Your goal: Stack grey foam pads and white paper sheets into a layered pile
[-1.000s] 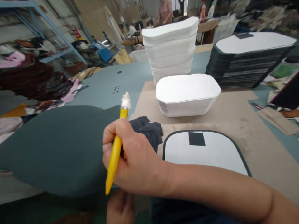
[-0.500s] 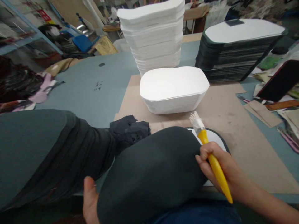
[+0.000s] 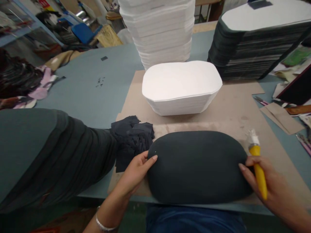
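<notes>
A dark green-grey oval panel (image 3: 199, 166) lies in front of me over the cardboard. My left hand (image 3: 139, 168) pinches its left edge, thumb on top. At the opposite end, my right hand (image 3: 269, 181) has its thumb and fingertips at the panel's right edge. That same hand grips a glue brush (image 3: 260, 179) with a yellow handle, its pale, coated bristles pointing away from me. Whatever lies beneath the panel is hidden. A heap of small black fabric pieces (image 3: 132, 137) sits just beyond my left hand.
White oval sheets form a low stack (image 3: 182, 84) and a tall stack (image 3: 162, 35) behind it. Dark-edged panels are piled (image 3: 255, 48) back right. A leaning pile of dark panels (image 3: 60, 155) stands left. Cardboard (image 3: 233, 113) covers part of the table; scissors and a phone lie right.
The dark panel has swung level and down over the white-faced piece on the cardboard. My left hand has moved up and right with it; my right hand and brush have shifted right.
</notes>
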Action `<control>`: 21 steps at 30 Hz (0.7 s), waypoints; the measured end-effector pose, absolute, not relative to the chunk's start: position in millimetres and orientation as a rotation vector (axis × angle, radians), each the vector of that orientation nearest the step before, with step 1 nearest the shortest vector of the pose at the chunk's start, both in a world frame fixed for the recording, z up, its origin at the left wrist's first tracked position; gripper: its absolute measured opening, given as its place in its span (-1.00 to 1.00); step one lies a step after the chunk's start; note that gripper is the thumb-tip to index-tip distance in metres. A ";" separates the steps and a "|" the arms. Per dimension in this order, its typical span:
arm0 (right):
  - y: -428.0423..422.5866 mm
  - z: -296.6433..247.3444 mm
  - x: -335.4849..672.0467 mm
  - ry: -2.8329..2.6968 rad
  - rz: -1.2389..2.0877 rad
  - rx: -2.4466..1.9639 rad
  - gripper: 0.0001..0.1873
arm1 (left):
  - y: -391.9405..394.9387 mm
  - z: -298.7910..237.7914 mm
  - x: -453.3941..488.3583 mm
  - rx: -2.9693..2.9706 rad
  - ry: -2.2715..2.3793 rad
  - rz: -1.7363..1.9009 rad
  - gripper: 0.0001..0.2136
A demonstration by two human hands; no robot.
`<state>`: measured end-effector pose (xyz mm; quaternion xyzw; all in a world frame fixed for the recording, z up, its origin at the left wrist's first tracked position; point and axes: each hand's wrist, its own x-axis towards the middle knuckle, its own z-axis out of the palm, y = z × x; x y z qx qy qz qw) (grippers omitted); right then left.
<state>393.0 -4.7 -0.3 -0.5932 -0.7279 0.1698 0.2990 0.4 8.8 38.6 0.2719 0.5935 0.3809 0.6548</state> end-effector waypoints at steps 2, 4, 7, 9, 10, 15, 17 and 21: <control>-6.9 -16.9 396.0 -2.016 0.491 -1.590 -0.83 | 11.3 27.3 0.1 0.688 1.387 0.832 -0.58; -11.7 -28.3 398.8 -2.082 0.486 -1.599 -0.85 | 10.7 18.3 0.0 0.766 1.456 0.817 -0.63; -17.1 -34.6 404.4 -2.122 0.377 -1.631 -0.83 | 11.7 10.3 0.7 0.984 1.606 0.824 -0.69; -16.9 -35.9 408.4 -2.122 0.277 -1.647 -0.79 | 14.5 5.8 1.1 1.164 1.714 0.795 -0.71; -15.9 -36.8 409.9 -2.120 0.237 -1.659 -0.77 | 16.0 3.4 1.1 1.249 1.766 0.765 -0.70; -11.7 -43.9 410.9 -2.111 0.199 -1.746 -0.73 | 20.5 -6.5 -1.2 1.543 1.999 0.588 -0.71; -11.7 -45.4 409.8 -2.117 0.179 -1.737 -0.72 | 21.2 -8.8 -2.6 1.566 2.041 0.551 -0.71; -11.6 -45.8 409.1 -2.102 0.136 -1.753 -0.69 | 22.4 -12.6 -4.5 1.576 2.053 0.545 -0.71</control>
